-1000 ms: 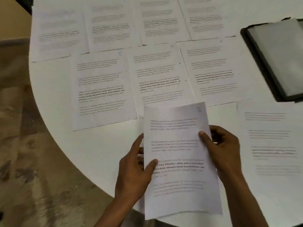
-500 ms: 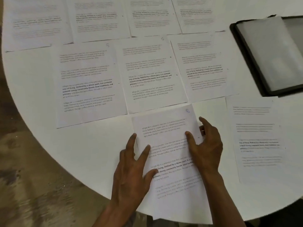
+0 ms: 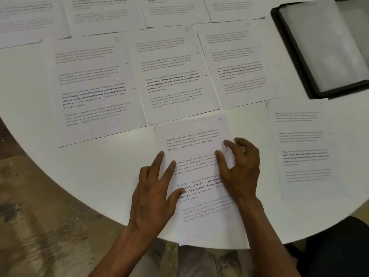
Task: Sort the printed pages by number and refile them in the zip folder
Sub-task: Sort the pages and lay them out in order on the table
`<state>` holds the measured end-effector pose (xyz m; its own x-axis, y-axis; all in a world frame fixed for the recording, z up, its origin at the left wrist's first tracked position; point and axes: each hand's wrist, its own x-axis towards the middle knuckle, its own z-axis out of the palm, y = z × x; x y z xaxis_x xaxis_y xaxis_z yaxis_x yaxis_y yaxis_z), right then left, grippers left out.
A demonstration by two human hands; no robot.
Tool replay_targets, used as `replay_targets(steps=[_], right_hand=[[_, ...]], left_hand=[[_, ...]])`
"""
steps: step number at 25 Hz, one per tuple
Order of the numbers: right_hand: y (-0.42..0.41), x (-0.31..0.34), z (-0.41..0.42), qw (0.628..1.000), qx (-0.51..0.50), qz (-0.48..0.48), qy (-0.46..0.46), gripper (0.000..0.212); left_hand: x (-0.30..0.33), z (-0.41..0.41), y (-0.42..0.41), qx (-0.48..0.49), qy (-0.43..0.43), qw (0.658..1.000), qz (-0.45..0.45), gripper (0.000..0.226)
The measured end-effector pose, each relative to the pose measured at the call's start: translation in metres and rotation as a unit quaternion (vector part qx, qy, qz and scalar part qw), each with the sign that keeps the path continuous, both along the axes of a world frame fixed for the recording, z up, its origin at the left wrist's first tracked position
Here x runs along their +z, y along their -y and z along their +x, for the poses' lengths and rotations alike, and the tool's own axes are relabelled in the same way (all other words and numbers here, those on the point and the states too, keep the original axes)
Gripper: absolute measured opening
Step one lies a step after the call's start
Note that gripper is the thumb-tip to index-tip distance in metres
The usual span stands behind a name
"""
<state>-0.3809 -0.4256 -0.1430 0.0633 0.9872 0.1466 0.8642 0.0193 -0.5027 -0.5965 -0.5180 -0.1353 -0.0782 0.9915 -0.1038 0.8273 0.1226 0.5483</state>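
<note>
The page marked 8 (image 3: 196, 140) lies flat near the front edge of the white round table (image 3: 111, 162), its lower end overhanging the rim. My left hand (image 3: 155, 192) presses its left side with spread straight fingers. My right hand (image 3: 239, 168) rests on its right side, fingertips touching the paper. Behind it lie page 5 (image 3: 95, 90), page 6 (image 3: 173, 74) and a third page (image 3: 237, 62) in a row. Another page (image 3: 305, 150) lies to the right. The black zip folder (image 3: 327, 47) lies open at the back right.
A further row of several printed pages (image 3: 103, 13) runs along the back of the table. The floor (image 3: 40, 226) shows beyond the table's curved left edge. My dark-clothed leg (image 3: 335, 248) is below the rim at right.
Both hands have lowered page 8 from mid-air onto the table and flattened it, going from gripping its edges to pressing on it. The view has shifted forward and left.
</note>
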Motion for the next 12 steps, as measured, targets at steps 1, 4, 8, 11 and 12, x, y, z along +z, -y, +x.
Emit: replay_targets(steps=[1,4,8,11,12], right_hand=[[0.000,0.003,0.000,1.000,-0.004,0.006,-0.019,0.043],[0.000,0.014,0.022,0.997,-0.044,0.055,-0.028,0.043],[-0.001,0.014,0.083,0.989,-0.136,-0.003,0.063,0.060],[0.010,0.007,0.113,0.979,-0.141,-0.136,0.061,0.070],[0.015,0.005,0.118,0.979,-0.132,-0.144,0.064,0.070]], left_hand=[[0.000,0.000,0.000,-0.001,0.003,1.000,0.002,0.069],[0.003,0.001,0.001,0.018,0.027,0.999,0.014,0.068],[0.009,0.009,0.002,0.055,0.028,0.997,0.056,0.063],[-0.002,0.011,0.000,0.000,0.019,0.997,0.073,0.064],[-0.007,0.009,-0.001,-0.021,0.017,0.996,0.079,0.064]])
